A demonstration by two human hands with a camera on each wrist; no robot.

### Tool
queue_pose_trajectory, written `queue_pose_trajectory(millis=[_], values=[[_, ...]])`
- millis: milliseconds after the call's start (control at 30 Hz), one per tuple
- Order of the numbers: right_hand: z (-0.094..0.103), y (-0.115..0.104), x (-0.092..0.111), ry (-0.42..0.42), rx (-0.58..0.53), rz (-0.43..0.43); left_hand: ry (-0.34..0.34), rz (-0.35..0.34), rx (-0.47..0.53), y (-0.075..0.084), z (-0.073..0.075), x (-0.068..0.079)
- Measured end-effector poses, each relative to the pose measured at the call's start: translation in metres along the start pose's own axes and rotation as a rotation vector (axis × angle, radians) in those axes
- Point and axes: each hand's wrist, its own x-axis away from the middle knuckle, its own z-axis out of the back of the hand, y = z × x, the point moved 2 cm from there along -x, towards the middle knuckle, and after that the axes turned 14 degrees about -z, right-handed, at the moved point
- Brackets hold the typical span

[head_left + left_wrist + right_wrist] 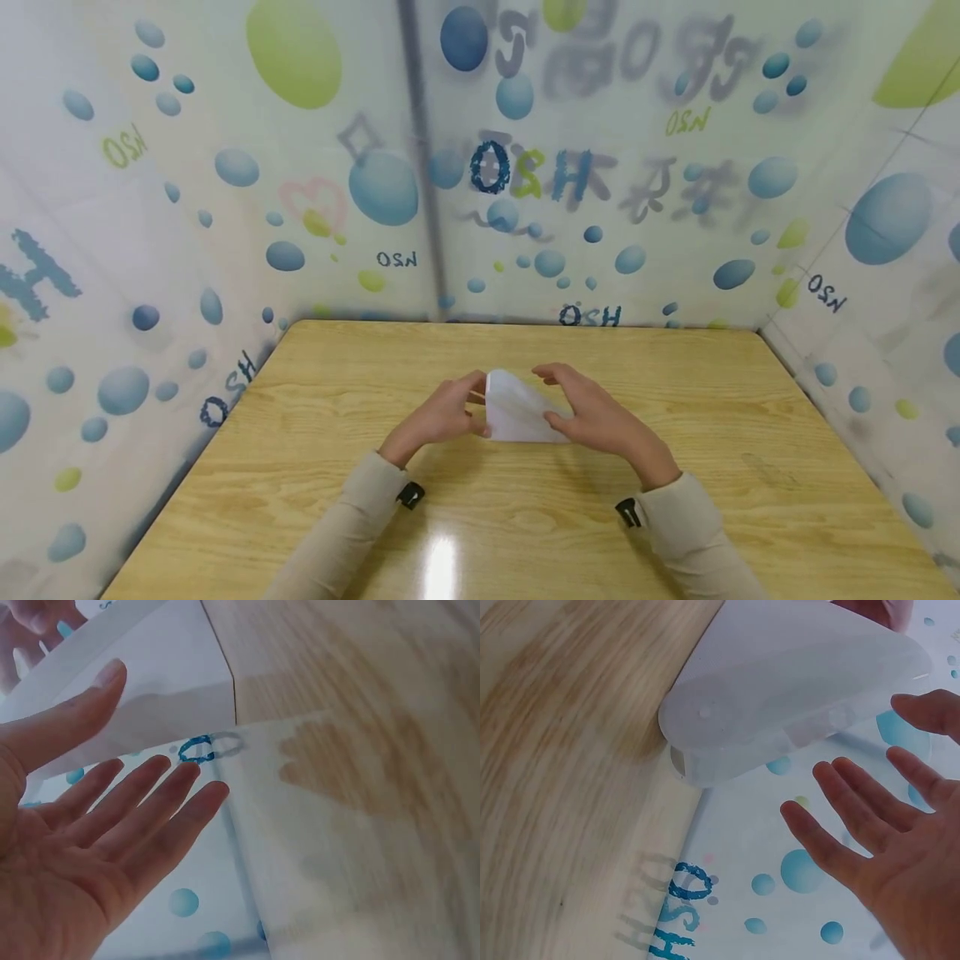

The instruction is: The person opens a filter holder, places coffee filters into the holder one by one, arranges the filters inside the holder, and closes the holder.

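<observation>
A white, wedge-shaped object (517,412) with a smooth surface stands on the table between the two hands, tall at its left end and sloping down to the right. In the right wrist view its low end (705,712) is rounded, with a narrow opening at the edge. The left hand (446,411) is beside the tall end, thumb and fingers spread; in the left wrist view its fingers (176,810) are straight and relaxed. Over the sloping side, the right hand (600,417) holds its thumb and fingers apart. Neither hand grips the object.
The wooden table (300,517) reaches back to a wall curtain (637,250) printed with blue and green bubbles and letters. Similar printed sheets stand at left and right. Each wrist carries a black clip (410,495) by the sleeve cuff.
</observation>
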Motion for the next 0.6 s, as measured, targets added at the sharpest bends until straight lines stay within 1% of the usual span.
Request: queue_pose_trajectory(millis=[100,267,433,600], values=[[0.004,0.0,0.001,-0.007,-0.006,-0.007,-0.013,0.004,-0.006,-0.001,0.004,0.001],[0.012,0.0,0.002,-0.008,-0.028,-0.015,-0.048,-0.031,-0.039,-0.002,0.009,0.005],[0.017,0.002,0.002,0.017,-0.033,-0.02,-0.065,-0.045,-0.099,-0.003,0.015,0.01],[0.018,0.004,0.002,0.022,-0.057,-0.025,-0.055,-0.033,-0.184,-0.005,0.018,0.013]])
